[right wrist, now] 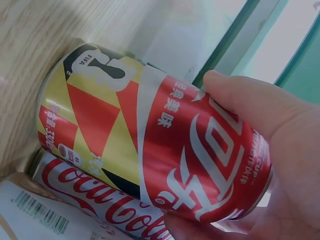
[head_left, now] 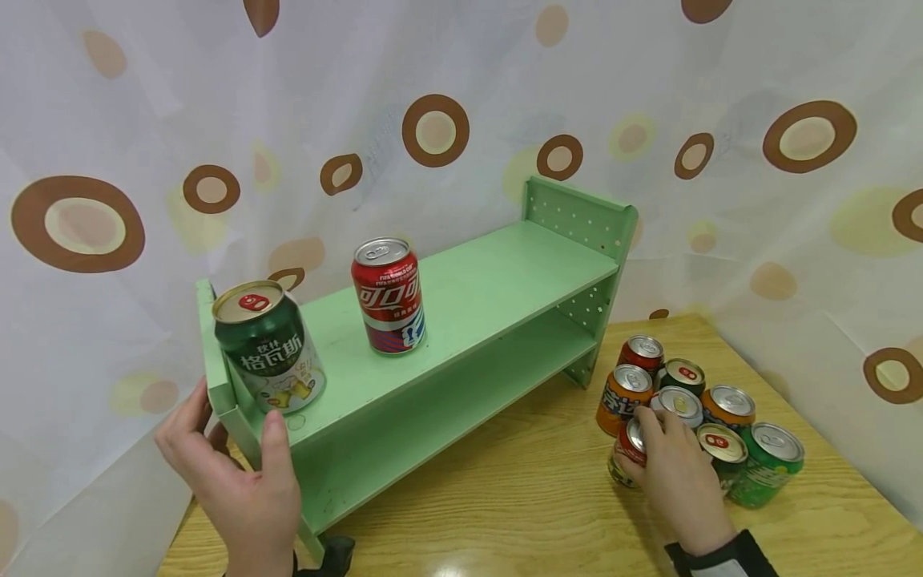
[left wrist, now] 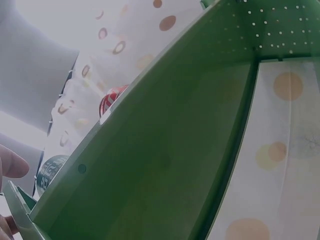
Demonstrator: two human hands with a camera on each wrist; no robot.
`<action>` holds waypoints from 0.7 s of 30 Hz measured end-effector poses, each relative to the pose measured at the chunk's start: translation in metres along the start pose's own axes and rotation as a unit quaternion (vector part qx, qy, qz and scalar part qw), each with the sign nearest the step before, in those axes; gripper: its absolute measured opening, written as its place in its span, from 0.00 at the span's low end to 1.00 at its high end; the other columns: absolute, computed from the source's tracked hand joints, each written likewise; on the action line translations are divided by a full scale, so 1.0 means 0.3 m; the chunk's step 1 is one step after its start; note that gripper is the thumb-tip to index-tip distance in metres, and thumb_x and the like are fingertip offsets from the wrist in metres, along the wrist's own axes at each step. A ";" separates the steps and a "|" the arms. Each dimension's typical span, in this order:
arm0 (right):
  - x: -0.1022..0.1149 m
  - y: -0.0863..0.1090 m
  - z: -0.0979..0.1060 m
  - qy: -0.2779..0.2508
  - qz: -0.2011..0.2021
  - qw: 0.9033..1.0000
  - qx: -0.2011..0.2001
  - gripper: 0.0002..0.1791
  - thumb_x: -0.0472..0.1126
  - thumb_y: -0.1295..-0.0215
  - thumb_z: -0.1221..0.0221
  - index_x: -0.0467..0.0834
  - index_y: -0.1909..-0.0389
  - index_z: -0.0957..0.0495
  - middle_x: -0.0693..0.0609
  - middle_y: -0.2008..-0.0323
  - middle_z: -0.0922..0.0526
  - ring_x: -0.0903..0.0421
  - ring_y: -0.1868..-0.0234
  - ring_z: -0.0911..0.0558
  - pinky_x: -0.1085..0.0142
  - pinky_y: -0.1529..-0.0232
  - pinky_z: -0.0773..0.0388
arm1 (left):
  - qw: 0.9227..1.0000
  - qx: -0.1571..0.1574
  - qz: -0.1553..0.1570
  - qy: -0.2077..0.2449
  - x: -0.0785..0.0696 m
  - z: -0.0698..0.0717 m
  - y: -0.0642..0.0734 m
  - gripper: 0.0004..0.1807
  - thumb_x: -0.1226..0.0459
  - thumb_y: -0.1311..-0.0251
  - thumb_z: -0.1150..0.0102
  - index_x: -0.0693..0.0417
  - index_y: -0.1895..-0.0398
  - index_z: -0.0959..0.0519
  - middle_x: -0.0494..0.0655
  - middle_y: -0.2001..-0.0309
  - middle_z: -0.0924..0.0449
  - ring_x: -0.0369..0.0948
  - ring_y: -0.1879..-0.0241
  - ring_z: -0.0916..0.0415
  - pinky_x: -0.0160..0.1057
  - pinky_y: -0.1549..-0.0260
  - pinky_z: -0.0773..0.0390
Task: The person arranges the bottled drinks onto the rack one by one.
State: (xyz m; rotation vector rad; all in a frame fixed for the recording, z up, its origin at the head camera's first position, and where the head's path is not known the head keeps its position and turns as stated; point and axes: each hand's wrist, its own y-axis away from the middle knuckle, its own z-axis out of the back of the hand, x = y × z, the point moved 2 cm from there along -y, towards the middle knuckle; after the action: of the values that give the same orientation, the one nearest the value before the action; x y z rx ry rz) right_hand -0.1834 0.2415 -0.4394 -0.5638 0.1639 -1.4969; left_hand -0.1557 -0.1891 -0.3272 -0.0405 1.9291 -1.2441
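Note:
My right hand [head_left: 674,469] grips a red and yellow cola can [right wrist: 195,145] by its upper part, thumb on one side and fingers on the other. In the right wrist view, a silver cola can [right wrist: 115,200] lies right alongside it. My left hand [head_left: 241,473] is at the left end of the green two-tier shelf [head_left: 497,256], its fingers around the outer side of the end panel and its thumb raised in front. Near that thumb, a green and white drink can [head_left: 274,353] stands on the top tier. Farther right on this tier is a red cola can [head_left: 389,296].
Several cans crowd around the right hand on the wooden table [head_left: 505,497], among them an orange can [head_left: 623,401] and a light green can [head_left: 771,469]. A patterned curtain [head_left: 461,64] hangs behind the shelf. The shelf's right end panel [head_left: 584,220] rises above its top tier.

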 end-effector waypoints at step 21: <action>-0.002 0.006 -0.018 -0.036 -0.020 0.998 0.044 0.40 0.45 0.45 0.24 0.32 0.37 0.31 0.27 0.48 0.25 0.30 0.56 0.18 0.38 0.62 0.17 | 1.000 0.001 0.004 0.003 -0.001 0.001 0.000 0.35 0.73 0.45 0.43 0.63 0.30 0.34 0.41 0.38 0.39 0.44 0.36 0.36 0.33 0.47 0.30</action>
State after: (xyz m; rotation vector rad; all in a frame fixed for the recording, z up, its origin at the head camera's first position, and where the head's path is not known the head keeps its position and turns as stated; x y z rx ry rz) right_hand -0.1841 0.2407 -0.4451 -0.5525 0.0312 -1.5129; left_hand -0.1553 -0.1892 -0.3270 -0.0272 1.9317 -1.2415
